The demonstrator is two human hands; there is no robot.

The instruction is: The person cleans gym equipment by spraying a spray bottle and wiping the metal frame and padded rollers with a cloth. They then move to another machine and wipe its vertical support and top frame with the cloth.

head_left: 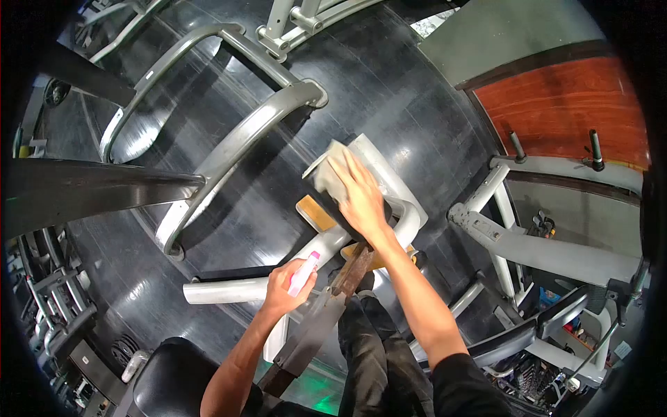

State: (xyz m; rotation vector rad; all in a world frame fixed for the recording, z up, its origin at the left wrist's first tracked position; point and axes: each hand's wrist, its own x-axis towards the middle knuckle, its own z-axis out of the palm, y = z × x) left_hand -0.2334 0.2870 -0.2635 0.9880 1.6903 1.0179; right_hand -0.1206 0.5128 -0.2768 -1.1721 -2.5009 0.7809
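My left hand (283, 288) is closed around a small pink-and-white bottle (304, 274), its pink top pointing up and away from me. Ahead and to the right, my right hand (359, 197) presses a pale cloth (330, 177) with its fingers laid over it. The cloth is over the upper end of a gym machine, beside a light grey frame bar (389, 174); what lies under it is hidden. A yellow-brown block (316, 213) sits on the machine just below the cloth. Between my forearms runs a worn dark beam (313, 333).
Curved silver tube frames (243, 132) stand at the left on the black floor (417, 104). A black padded seat (174, 379) is at lower left. On the right are a grey machine arm (556, 254), a black bench pad (504, 340) and a reddish wood panel (556, 111).
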